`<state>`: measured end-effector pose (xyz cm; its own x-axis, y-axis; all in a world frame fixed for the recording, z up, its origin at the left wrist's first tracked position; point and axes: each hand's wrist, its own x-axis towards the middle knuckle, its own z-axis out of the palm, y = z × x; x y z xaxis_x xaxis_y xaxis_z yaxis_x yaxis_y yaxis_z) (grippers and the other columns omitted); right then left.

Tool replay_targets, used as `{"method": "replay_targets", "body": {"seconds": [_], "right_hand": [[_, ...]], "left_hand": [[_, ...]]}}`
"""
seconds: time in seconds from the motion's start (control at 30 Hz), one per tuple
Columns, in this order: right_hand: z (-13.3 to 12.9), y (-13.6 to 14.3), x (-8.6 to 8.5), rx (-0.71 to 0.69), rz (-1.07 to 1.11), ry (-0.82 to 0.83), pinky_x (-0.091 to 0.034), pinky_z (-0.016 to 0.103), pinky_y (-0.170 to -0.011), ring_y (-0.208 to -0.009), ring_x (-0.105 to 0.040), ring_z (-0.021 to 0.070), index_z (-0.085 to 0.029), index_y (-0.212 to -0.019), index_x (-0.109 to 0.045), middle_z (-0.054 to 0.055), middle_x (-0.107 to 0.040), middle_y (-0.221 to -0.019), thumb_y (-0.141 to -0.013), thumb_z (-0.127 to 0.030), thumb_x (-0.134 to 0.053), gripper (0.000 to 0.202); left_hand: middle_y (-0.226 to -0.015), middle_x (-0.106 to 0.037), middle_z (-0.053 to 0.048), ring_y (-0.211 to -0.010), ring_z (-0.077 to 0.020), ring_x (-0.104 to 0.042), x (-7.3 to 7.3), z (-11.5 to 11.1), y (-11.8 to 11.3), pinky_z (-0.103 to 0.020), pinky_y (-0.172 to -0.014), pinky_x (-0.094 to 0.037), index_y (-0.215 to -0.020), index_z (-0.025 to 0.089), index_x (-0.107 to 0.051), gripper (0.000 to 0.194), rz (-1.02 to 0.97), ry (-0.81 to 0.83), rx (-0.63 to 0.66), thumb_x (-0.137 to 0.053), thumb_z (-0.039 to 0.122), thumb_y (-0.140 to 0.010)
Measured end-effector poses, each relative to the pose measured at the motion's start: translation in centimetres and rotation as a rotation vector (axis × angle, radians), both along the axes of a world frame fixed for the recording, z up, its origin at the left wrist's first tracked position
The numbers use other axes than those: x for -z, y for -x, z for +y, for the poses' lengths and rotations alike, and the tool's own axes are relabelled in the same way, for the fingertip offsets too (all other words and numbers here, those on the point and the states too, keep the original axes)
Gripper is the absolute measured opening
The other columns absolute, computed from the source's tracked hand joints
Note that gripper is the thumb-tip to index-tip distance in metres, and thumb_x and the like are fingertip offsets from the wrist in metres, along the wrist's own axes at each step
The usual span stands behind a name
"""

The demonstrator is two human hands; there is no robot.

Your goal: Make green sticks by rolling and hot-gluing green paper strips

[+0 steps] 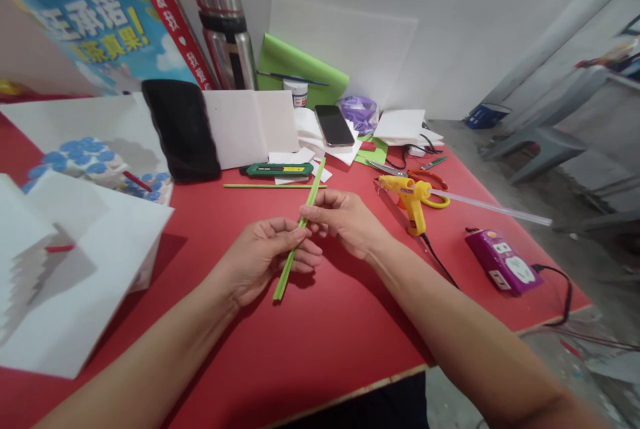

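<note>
Several thin green strips (285, 282) are bunched together at a slant between my two hands, above the red table (320, 335). My left hand (280, 249) pinches the bundle around its middle between thumb and fingers. Just above it, my right hand (340, 219) grips the upper part of the same bundle. The strips' lower ends stick out below my left hand and their upper ends rise past my right fingertips. Another thin green strip (250, 186) lies flat on the table behind my hands, in front of a green utility knife (280, 170).
A yellow glue gun (413, 202), orange-handled scissors (430, 180) and a purple power socket (503, 262) are at the right. White boards (95, 235) fill the left. Behind stand a black phone-like slab (181, 129), a steel flask (227, 35) and a phone (334, 126).
</note>
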<state>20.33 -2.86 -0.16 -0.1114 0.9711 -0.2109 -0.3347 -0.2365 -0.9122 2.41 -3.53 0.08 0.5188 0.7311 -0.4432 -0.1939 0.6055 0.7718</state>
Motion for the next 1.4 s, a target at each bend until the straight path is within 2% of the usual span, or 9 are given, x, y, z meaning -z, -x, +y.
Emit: {"method": "replay_targets", "body": {"seconds": [0.17,0.3,0.47,0.63,0.93,1.13,1.3,1.4], "right_hand": [[-0.22,0.24,0.33,0.002,-0.017,-0.063,-0.044,0.019,-0.050,-0.052,-0.058,0.0065,-0.017,-0.071,-0.069,-0.004,-0.067,-0.062,-0.061,-0.038,-0.097,0.036],[-0.12,0.31,0.24,0.036,-0.045,-0.037,-0.044,0.019,-0.046,-0.048,-0.055,0.0071,-0.016,-0.067,-0.068,-0.003,-0.066,-0.058,-0.056,-0.041,-0.099,0.041],[-0.06,0.33,-0.08,0.059,-0.062,0.007,-0.046,0.021,-0.046,-0.045,-0.054,0.0077,-0.017,-0.064,-0.065,-0.003,-0.063,-0.053,-0.052,-0.045,-0.100,0.046],[-0.01,0.24,0.01,0.068,-0.088,-0.004,-0.045,0.020,-0.046,-0.047,-0.055,0.0077,-0.017,-0.064,-0.065,-0.002,-0.064,-0.054,-0.054,-0.043,-0.099,0.045],[-0.17,0.45,0.26,0.059,-0.047,-0.024,-0.046,0.021,-0.047,-0.047,-0.056,0.0083,-0.017,-0.064,-0.066,-0.001,-0.067,-0.057,-0.056,-0.042,-0.099,0.042],[-0.26,0.70,0.10,0.063,-0.071,-0.012,-0.046,0.021,-0.047,-0.048,-0.056,0.0087,-0.016,-0.063,-0.067,0.000,-0.065,-0.055,-0.055,-0.043,-0.099,0.042],[-0.32,0.64,0.01,0.071,-0.068,-0.006,-0.047,0.023,-0.047,-0.047,-0.056,0.0094,-0.017,-0.062,-0.067,-0.001,-0.065,-0.055,-0.055,-0.042,-0.099,0.041],[-0.38,0.73,0.03,0.067,-0.053,-0.019,-0.048,0.023,-0.048,-0.048,-0.056,0.0095,-0.017,-0.062,-0.067,-0.001,-0.065,-0.056,-0.055,-0.041,-0.099,0.041]], "left_hand": [[-0.075,-0.080,-0.012,-0.062,-0.0194,-0.077,0.01,0.16,0.07,-0.026,-0.060,-0.065,-0.086,0.010,-0.073,0.006,0.012,-0.044,-0.002,-0.073,0.016,-0.089],[-0.079,-0.081,-0.013,-0.065,-0.0215,-0.078,0.14,0.20,-0.01,-0.032,-0.065,-0.066,-0.089,0.010,-0.075,0.014,0.050,-0.055,0.015,-0.078,0.023,-0.086],[-0.087,-0.081,-0.012,-0.074,-0.0218,-0.078,0.29,-0.11,-0.17,-0.034,-0.074,-0.065,-0.090,0.012,-0.075,0.025,0.096,-0.160,-0.069,-0.086,0.031,-0.079],[-0.078,-0.080,-0.011,-0.070,-0.0212,-0.077,-0.11,-0.27,-0.17,-0.033,-0.073,-0.063,-0.091,0.011,-0.079,0.030,0.212,-0.252,-0.068,-0.085,0.038,-0.079],[-0.072,-0.079,-0.011,-0.065,-0.0226,-0.076,-0.40,-0.34,-0.19,-0.034,-0.067,-0.063,-0.087,0.011,-0.079,0.034,0.170,-0.196,-0.090,-0.088,0.040,-0.073],[-0.070,-0.078,-0.011,-0.064,-0.0224,-0.076,-0.41,-0.56,-0.26,-0.035,-0.067,-0.063,-0.087,0.011,-0.079,0.031,0.178,-0.196,-0.108,-0.085,0.039,-0.076],[-0.081,-0.080,-0.013,-0.072,-0.0232,-0.077,-0.23,-0.28,0.00,-0.036,-0.074,-0.063,-0.091,0.011,-0.080,0.031,0.150,-0.192,-0.048,-0.085,0.040,-0.079],[-0.077,-0.079,-0.011,-0.068,-0.0212,-0.075,-0.10,-0.15,0.08,-0.035,-0.070,-0.062,-0.086,0.012,-0.079,0.031,0.144,-0.198,-0.053,-0.083,0.043,-0.081]]}}
